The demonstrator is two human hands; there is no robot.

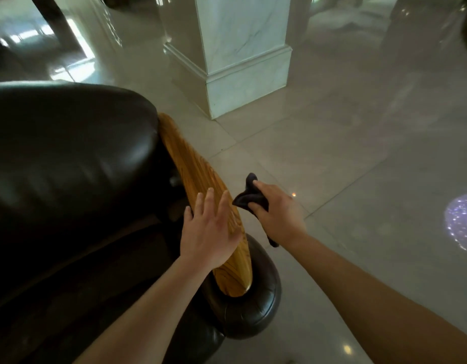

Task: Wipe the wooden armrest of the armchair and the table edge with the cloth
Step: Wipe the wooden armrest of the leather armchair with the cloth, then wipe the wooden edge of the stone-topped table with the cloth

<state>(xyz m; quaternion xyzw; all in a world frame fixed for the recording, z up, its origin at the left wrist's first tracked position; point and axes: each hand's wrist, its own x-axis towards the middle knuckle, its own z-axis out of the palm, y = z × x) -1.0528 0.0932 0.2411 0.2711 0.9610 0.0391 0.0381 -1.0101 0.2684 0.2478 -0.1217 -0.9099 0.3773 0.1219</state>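
Observation:
A dark brown leather armchair [69, 166] fills the left half of the head view. Its glossy wooden armrest [190, 164] runs diagonally from the chair's back down toward me. My left hand [210, 229] lies flat on the near part of the armrest, fingers spread. My right hand [277, 211] is just right of the armrest, over the floor, gripping a crumpled dark cloth [249, 197]. The cloth's bunched end sits close to the armrest's right edge; I cannot tell if it touches the wood. No table is in view.
A white marble pillar base [242, 74] stands on the floor beyond the armrest. Shiny beige floor tiles [358, 153] spread to the right. A dark furniture leg [47, 11] shows at the top left.

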